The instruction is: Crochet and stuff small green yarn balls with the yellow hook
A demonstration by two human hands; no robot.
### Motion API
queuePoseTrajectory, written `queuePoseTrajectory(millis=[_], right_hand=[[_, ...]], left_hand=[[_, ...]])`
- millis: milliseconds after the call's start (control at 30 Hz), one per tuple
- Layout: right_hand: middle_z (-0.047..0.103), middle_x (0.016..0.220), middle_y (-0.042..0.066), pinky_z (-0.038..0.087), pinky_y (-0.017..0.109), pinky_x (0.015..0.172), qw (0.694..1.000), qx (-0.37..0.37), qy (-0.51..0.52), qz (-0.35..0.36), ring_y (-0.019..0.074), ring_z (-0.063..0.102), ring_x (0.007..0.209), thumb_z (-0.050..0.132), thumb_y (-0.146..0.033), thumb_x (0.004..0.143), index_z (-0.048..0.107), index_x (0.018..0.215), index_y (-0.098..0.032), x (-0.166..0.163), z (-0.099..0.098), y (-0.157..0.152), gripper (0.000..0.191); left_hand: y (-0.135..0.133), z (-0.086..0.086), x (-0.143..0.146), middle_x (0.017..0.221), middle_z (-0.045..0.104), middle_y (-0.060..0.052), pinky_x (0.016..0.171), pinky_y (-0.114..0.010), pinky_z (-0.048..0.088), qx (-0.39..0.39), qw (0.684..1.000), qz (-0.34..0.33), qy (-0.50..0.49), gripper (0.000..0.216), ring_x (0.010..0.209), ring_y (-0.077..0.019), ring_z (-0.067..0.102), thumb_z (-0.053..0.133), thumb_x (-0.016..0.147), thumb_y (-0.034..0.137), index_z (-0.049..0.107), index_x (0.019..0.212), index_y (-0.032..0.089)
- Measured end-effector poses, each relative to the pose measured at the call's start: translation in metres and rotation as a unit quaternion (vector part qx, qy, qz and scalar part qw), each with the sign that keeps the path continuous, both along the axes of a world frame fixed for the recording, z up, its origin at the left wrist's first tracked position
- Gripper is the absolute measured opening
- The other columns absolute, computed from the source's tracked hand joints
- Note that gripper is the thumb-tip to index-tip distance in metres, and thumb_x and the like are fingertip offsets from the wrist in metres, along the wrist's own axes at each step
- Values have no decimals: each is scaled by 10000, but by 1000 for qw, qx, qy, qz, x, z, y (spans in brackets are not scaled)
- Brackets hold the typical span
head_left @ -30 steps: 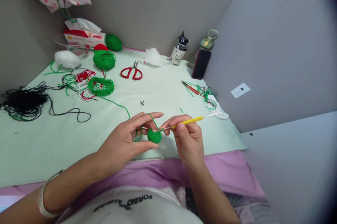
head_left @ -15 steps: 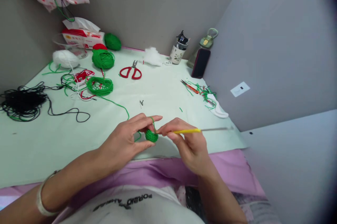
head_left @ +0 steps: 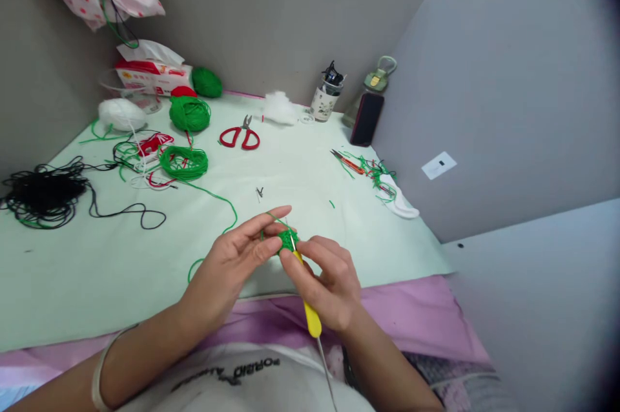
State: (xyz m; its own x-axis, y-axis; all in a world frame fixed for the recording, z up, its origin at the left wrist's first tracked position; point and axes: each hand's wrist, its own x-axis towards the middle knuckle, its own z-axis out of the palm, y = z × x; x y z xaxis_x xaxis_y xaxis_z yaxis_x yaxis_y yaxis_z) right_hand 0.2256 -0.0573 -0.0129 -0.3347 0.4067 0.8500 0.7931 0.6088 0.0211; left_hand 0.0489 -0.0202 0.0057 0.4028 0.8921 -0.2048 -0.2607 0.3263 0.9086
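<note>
1. Far left, the black yarn tangle (head_left: 43, 195) lies on the worktop (head_left: 300, 166), well apart from my hands. I leave it be.
2. The green yarn coil (head_left: 184, 162) feeds a strand (head_left: 227, 205) across the worktop toward me. I judge it needs slack so the stitch does not pull tight.
3. My left hand (head_left: 232, 263) pinches the green crochet piece (head_left: 287, 241) between thumb and fingers, with the index finger stretched out above it. The piece sits between both hands, over the near edge of the worktop.
4. The crochet hook (head_left: 310, 315) has its tip in the piece, with its yellow handle pointing back at me.
5. My right hand (head_left: 329, 283) clenches its fingers round the handle close to the tip. I judge a small wrist turn safer than a tug, or the loop may slip off.
</note>
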Motion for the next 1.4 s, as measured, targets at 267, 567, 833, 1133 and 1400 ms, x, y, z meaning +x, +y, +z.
queuePoseTrajectory(millis=[267, 567, 833, 1133, 1400], right_hand=[[762, 1089, 110, 661, 325, 813, 985, -43, 121, 112, 200, 729, 1034, 629, -50, 949, 710, 1246, -182, 2, -7, 7, 334], [812, 983, 46, 636, 366, 771, 869, -235, 387, 200, 199, 763, 887, 599, -159, 1001, 775, 1141, -294, 8, -3, 7, 262], [785, 862, 36, 600, 278, 657, 723, -358, 539, 241, 139, 732, 698, 665, -256, 978, 817, 956, -241, 13, 2, 9, 154], [778, 765, 41, 538, 241, 560, 649, -416, 582, 259, 129, 698, 598, 742, -304, 916, 825, 869, -220, 17, 9, 12, 127], [730, 975, 43, 566, 293, 692, 749, -393, 478, 238, 146, 696, 799, 642, -279, 993, 813, 1051, -301, 6, 2, 6, 181]], left_hand=[[9, -2, -2, 1050, 695, -24, 895, -237, 438, -132, 979, -96, -126, 550, 992, -150, 576, 868, 796, 354, 720, 1319, 271], [21, -5, -10, 1050, 604, 10, 888, -260, 438, -45, 993, -103, -34, 592, 974, -148, 569, 899, 740, 293, 724, 1304, 326], [27, -12, -19, 1092, 611, 1, 818, -271, 448, 39, 985, -162, 36, 547, 977, -162, 563, 779, 876, 322, 644, 1403, 381], [34, -2, -24, 1087, 703, -18, 949, -367, 460, 68, 969, -229, 69, 480, 1006, -195, 634, 664, 949, 291, 633, 1427, 317], [21, -5, -10, 1167, 727, -42, 923, -361, 516, 41, 985, -168, -8, 465, 944, -186, 687, 608, 985, 289, 602, 1450, 308]])
